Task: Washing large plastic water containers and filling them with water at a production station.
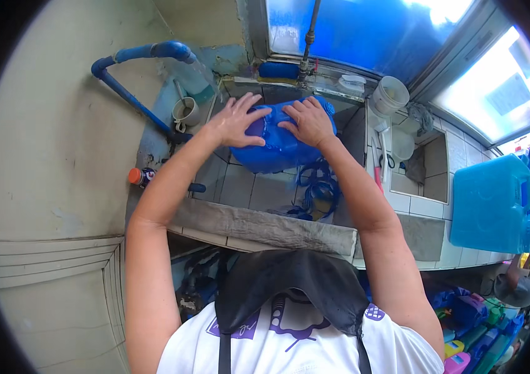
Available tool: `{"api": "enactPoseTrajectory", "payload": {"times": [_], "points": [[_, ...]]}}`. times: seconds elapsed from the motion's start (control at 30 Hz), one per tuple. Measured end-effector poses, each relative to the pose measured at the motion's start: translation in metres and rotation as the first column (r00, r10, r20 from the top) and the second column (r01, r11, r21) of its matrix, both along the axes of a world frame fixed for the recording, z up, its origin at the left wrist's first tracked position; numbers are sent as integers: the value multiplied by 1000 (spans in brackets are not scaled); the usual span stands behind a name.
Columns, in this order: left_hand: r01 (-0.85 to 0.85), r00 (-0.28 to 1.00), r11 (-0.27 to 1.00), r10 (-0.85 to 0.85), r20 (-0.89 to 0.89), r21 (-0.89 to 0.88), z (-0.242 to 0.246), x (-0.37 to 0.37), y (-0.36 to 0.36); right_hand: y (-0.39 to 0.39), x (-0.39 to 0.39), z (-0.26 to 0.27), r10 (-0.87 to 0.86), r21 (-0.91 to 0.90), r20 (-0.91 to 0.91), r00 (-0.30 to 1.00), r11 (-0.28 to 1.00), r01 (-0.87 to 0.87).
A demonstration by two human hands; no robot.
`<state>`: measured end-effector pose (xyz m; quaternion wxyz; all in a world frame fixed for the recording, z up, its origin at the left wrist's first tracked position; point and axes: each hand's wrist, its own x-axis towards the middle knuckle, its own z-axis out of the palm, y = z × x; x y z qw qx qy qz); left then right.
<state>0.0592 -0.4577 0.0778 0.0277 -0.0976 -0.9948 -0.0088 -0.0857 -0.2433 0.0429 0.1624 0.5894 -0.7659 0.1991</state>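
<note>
A blue plastic jug (pixel 269 159) lies on its side in a tiled sink (pixel 232 184), its ribbed cap (pixel 328 109) toward the right. Over the jug's left end my left hand (pixel 239 121) is spread flat, wet, with fingers apart. My right hand (pixel 309 119) presses on its upper right part, fingers bent over the surface. A darker purplish patch shows between the hands. Water runs from a blue pipe spout (pixel 183 51) at the sink's left corner. Beneath the jug, curled blue strips (pixel 319 187) lie on the sink floor. The jug's underside is hidden.
A mug (pixel 185 112) with a spoon and an orange-capped bottle (pixel 141 176) stand at left. On the right are a white bucket (pixel 390 95), a white-handled brush (pixel 383 149), a pink-handled knife (pixel 377 168) and a light-blue jug (pixel 489 203). Grey cloth (pixel 265 229) covers the front ledge.
</note>
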Motion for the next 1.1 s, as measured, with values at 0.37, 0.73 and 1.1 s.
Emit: {"api": "enactPoseTrajectory", "payload": {"times": [0.37,0.73,1.1], "points": [[-298,827,922,378,-416,246,-35,-3,39,-8,-11,-19,-35,-38,4,999,999,35],[-701,578,707,638,509,-89,43,-50,-10,3,40,-27,-311,-46,84,947,948,315],[-656,754,338,244,610,675,-17,-19,-83,4,52,1,-239,369,217,946,918,147]]}}
